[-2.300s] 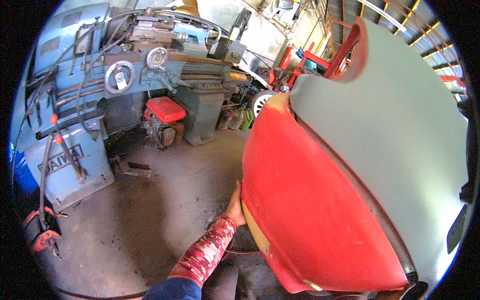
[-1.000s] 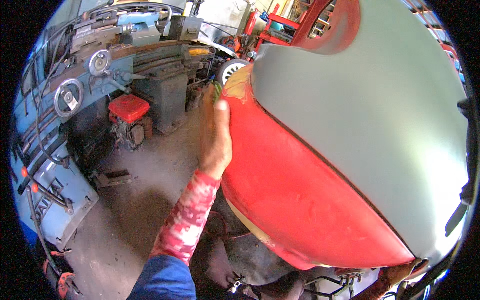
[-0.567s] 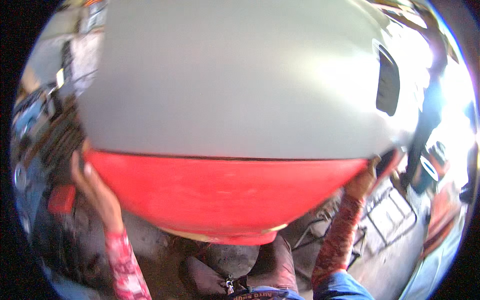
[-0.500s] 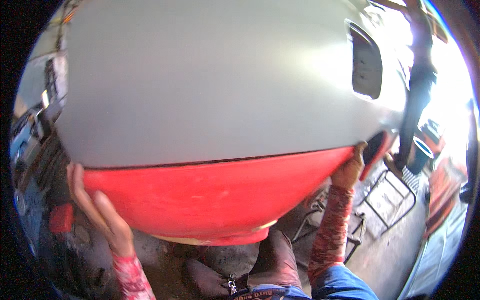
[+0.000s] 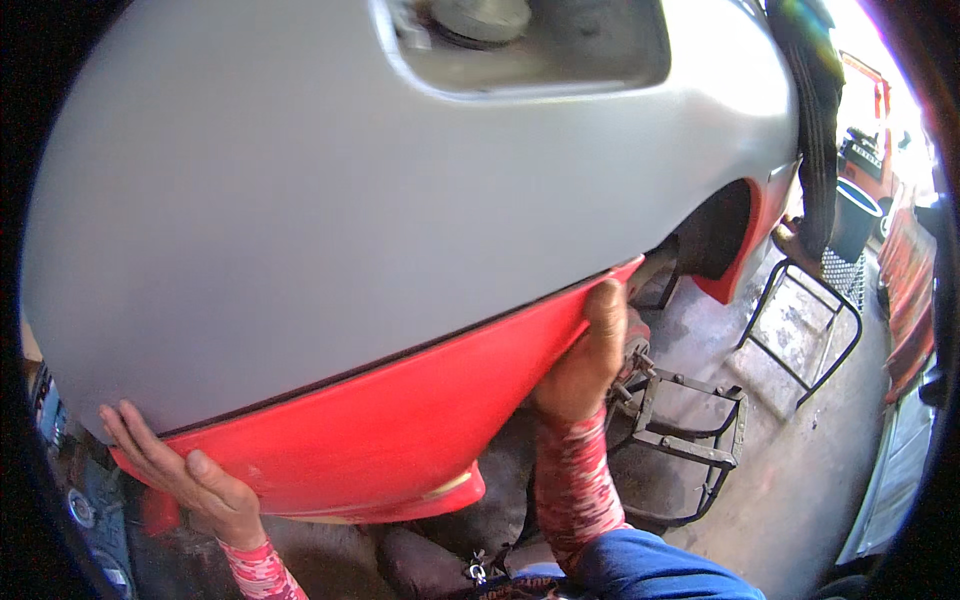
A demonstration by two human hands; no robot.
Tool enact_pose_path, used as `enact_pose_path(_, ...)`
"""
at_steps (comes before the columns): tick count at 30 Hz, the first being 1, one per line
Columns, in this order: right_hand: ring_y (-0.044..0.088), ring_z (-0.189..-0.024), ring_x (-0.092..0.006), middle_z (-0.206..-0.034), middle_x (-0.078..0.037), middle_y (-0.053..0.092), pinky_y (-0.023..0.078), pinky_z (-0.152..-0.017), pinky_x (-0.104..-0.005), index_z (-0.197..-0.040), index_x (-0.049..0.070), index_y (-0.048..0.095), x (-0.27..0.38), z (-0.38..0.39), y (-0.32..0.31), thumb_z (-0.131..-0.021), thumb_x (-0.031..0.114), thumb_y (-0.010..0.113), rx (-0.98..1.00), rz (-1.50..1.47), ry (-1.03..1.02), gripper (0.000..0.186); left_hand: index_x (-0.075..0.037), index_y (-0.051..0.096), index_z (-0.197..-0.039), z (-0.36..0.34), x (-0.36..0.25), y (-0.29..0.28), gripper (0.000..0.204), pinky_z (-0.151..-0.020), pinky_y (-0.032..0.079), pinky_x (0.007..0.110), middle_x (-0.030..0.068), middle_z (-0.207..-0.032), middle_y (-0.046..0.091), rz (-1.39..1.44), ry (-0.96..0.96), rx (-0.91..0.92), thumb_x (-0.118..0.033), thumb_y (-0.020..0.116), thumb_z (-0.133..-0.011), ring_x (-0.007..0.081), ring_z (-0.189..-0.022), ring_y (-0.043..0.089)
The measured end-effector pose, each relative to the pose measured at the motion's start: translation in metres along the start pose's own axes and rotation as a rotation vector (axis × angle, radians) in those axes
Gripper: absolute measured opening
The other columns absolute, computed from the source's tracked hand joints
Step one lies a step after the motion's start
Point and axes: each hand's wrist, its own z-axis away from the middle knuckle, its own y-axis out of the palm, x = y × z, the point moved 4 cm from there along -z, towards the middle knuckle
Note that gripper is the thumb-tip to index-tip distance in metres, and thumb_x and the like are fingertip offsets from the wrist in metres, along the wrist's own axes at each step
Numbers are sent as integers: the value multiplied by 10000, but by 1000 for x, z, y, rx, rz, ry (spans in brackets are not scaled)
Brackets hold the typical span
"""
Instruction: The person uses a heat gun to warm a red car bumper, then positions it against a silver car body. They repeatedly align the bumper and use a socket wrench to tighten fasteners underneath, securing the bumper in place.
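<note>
Head view shows the left hand [image 5: 222,502], fingers and thumb apart, against one end of the red bumper [image 5: 390,425] along the grey car [image 5: 300,230]. The right hand [image 5: 582,370] grips the other end.

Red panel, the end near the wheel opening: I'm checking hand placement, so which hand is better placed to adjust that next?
Probably the right hand: it touches the red panel close to that end, while the left hand is at the opposite end.

Bumper [image 5: 370,430] below body panel [image 5: 270,230]
</note>
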Motion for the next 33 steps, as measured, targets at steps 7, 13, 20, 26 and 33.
enact_pose_path(7,544,-901,-79,-1071,1,600,439,-830,-251,-1284,29,505,5,10,3,-992,172,568,-13,-78,43,330,2,248,-1508,-7,-17,7,743,-1181,156,511,244,-1555,231,40,-2,-66,-551,162,-1020,370,-1462,197)
enact_pose_path(13,521,-905,-74,-1001,-5,589,429,-836,-240,-1163,24,530,2,5,-2,-999,152,554,36,-249,18,210,36,242,-1496,-8,-75,11,815,-1182,129,522,243,-1548,246,29,88,-6,-601,140,-998,367,-1467,175)
enact_pose_path(20,527,-905,-90,-1028,-24,600,435,-835,-248,-1172,2,537,-1,-8,0,-1010,181,544,111,-357,-68,242,48,220,-1496,-15,-139,12,818,-1183,101,529,273,-1550,200,87,82,32,-594,197,-991,386,-1476,116)
enact_pose_path(26,537,-976,-117,-1086,-55,604,436,-881,-273,-1209,-21,517,0,-14,2,-1017,194,521,110,-228,-105,289,72,189,-1494,-19,-148,16,802,-1188,107,521,263,-1565,159,80,125,38,-558,217,-999,382,-1479,104)
enact_pose_path(33,565,-962,-133,-1080,-68,623,457,-890,-299,-1151,-21,585,5,-5,-2,-1012,204,522,-63,130,-96,272,57,200,-1493,-19,-133,11,780,-1178,140,523,251,-1565,174,-56,105,110,-550,230,-1005,377,-1475,131)
